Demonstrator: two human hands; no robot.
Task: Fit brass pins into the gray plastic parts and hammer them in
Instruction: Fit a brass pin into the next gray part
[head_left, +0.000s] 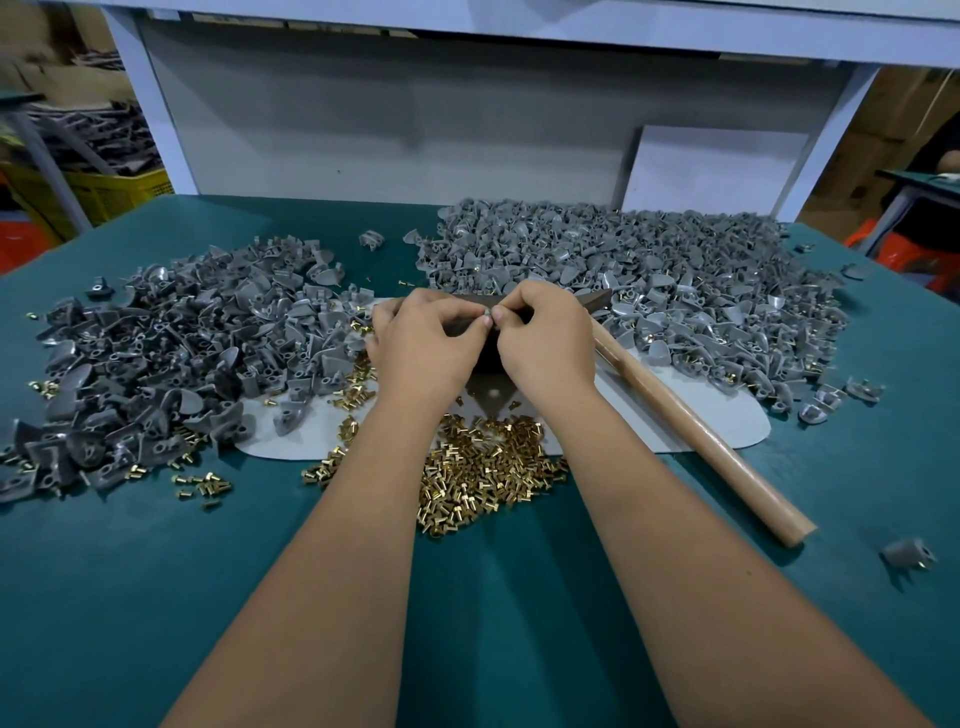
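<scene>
- Parts pile (171, 353) left, bigger pile (649, 291) right, on table (130, 597).
- Pins (483, 473) nearest, between forearms.
- Hammer (696, 431) right of hands.

teal table (156, 571), gray parts (675, 280), brass pins (483, 467)

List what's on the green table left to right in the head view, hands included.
Left pile of gray parts → left hand → right hand → wooden hammer handle → right pile of gray parts → lone gray part near the right edge.
</scene>
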